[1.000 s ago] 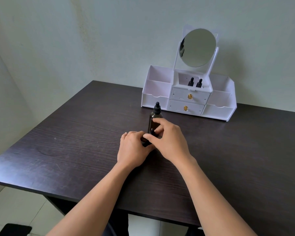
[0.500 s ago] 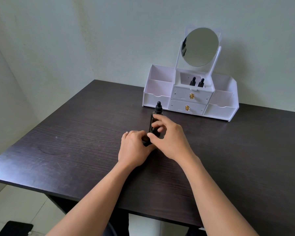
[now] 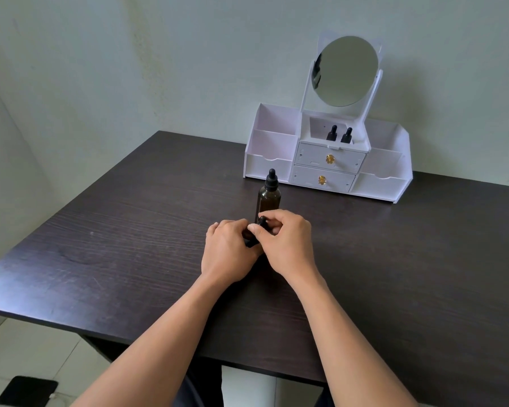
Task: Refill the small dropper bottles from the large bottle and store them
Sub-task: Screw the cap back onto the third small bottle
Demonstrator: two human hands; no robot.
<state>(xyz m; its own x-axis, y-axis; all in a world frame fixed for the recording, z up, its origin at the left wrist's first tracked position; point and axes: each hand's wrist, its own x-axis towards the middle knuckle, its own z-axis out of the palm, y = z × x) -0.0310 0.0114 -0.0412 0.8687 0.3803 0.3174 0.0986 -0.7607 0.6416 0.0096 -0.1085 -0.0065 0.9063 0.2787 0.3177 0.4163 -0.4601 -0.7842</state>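
- My left hand (image 3: 228, 251) rests low on the worktop (image 3: 124, 245), with its fingers curled round a small dropper bottle (image 3: 251, 242). Only a dark sliver of the bottle shows between my two hands.
- My right hand (image 3: 288, 242) is pressed up against the left. Its thumb and forefinger pinch the bottle's black cap (image 3: 262, 221), and the other fingers are curled in.
- Both forearms come in from the near edge and meet around mid-worktop.
- The large bottle (image 3: 269, 199) is dark amber glass with its black dropper top on. It stands upright on the worktop just behind my fingers. I cannot tell whether they touch it.
- I cannot tell the fill level in either bottle because the glass is too dark.
- A white organiser (image 3: 265, 167) stands at the far side of the worktop by the wall (image 3: 130, 69), well apart from my hands.
- Two small dropper bottles (image 3: 331, 133) stand upright side by side in the organiser's top middle compartment. Mostly their black tops show above the front rim.
- Under that compartment are two stacked drawers (image 3: 309, 157), both closed, each with a gold knob (image 3: 330, 159).
- A round mirror (image 3: 346, 70) sits on white uprights above the middle compartment.
- Pale tiled floor (image 3: 27, 348) shows at the near left, and a dark flat thing (image 3: 27, 390) lies on it.
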